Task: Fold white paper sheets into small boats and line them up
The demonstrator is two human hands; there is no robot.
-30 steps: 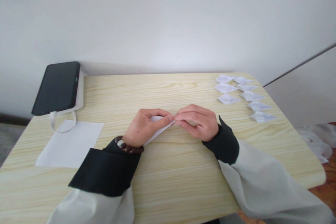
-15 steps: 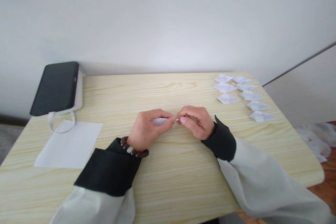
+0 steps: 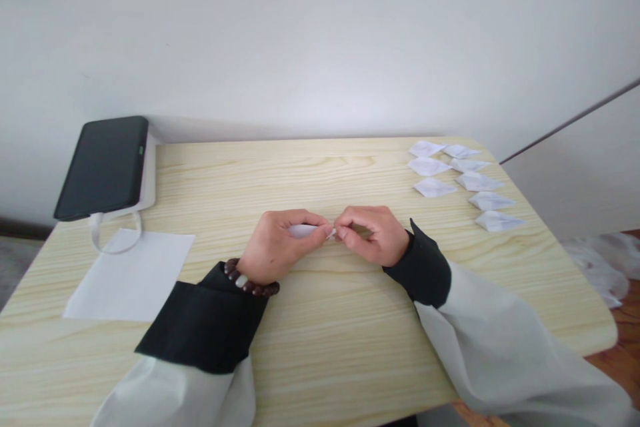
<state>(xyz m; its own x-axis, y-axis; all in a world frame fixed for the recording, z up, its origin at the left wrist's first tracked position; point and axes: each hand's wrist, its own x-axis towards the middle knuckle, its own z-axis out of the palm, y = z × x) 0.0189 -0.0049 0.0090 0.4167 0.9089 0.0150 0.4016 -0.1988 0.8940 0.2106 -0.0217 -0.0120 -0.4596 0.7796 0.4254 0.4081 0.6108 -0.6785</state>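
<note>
Both hands meet over the middle of the wooden table [image 3: 325,347]. My left hand [image 3: 280,247] curls round a small folded piece of white paper [image 3: 304,231], thumb and fingers closed on it. My right hand [image 3: 373,235] pinches the paper's right tip between thumb and forefinger. Most of the paper is hidden inside the left hand. A bead bracelet [image 3: 247,280] sits on my left wrist.
Several folded white paper shapes [image 3: 463,183] lie in two rows at the table's far right. A flat white sheet [image 3: 131,275] lies at the left. Behind it a dark tablet [image 3: 103,167] rests on a white stand with a strap loop [image 3: 115,235]. A wall stands behind.
The paper's lower flap, seen sticking out under my left hand a second ago, is now tucked in. Both hands have closed tighter on the small piece; the right hand shifted slightly.
</note>
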